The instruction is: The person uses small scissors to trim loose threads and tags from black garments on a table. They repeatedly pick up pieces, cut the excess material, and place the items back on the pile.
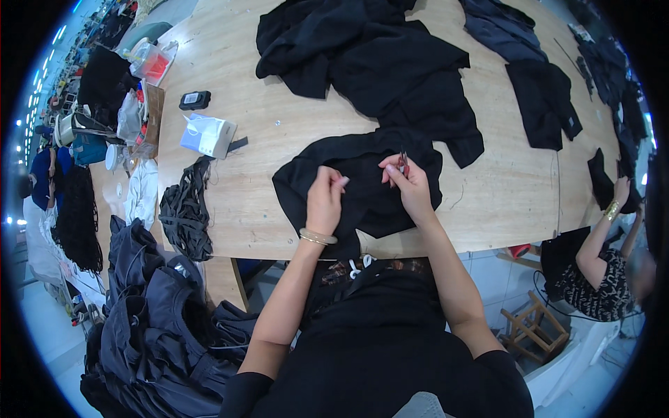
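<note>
A worker in black short sleeves bends over a black garment (373,205) spread at the near edge of a pale wooden worktop (244,202), part of the cloth hanging over the rim. The right hand (405,178) grips a small pair of red-handled snips (404,166), blades pointing away from the body, above the garment's right half. The left hand (329,187), a light-coloured bangle (318,237) on its wrist, is curled with thumb and fingertips close together over the garment's left half; whether it pinches a thread cannot be told.

Just beyond the garment lies a heap of black clothing (373,59), with dark pieces (540,97) farther right. To the left, a bundle of black strips (187,212) rests on the worktop near a blue-and-white tissue box (209,136) and a small black device (195,100). Dark grey garments (150,334) are piled at lower left, beside the worker. At far right, a co-worker (605,272) in a black-and-white patterned top reaches toward dark cloth (601,180), a wooden stool (535,326) standing nearby on the floor (481,279).
</note>
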Action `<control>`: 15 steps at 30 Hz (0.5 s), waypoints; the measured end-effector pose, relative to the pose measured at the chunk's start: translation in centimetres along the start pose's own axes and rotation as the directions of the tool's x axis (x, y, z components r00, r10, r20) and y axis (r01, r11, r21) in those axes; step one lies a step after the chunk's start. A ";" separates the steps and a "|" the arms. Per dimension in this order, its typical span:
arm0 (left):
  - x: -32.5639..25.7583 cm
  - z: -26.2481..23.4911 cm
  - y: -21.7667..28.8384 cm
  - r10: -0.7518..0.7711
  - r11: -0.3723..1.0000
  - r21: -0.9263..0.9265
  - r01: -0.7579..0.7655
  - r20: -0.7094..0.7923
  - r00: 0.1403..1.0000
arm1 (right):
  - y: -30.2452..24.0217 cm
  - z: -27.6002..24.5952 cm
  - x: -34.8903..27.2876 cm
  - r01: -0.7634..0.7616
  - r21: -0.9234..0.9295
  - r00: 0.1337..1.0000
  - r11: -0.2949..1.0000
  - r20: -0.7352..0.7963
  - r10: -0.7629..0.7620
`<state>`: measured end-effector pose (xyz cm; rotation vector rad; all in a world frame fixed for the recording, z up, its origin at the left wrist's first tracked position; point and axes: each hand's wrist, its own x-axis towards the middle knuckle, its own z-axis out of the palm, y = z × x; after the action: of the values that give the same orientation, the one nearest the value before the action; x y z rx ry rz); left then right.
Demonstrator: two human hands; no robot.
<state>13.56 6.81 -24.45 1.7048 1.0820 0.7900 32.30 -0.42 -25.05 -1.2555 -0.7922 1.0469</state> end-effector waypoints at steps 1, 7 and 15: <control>0.2 -0.4 0.1 -0.060 0.994 -0.087 0.059 -0.013 0.998 | -0.3 0.1 0.1 0.002 -0.006 1.000 1.000 -0.002 -0.002; 0.0 -0.5 0.8 0.140 0.953 0.248 -0.173 0.146 0.979 | -0.1 0.0 0.0 -0.006 0.032 1.000 0.999 0.008 0.006; 1.0 -1.8 0.1 -0.109 0.985 -0.116 0.130 0.176 0.978 | -0.1 0.0 0.2 0.020 0.037 0.999 0.999 0.030 -0.021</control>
<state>12.45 8.33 -23.68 1.5545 0.9869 0.6131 32.35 -0.25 -24.99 -1.2006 -0.8042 1.0618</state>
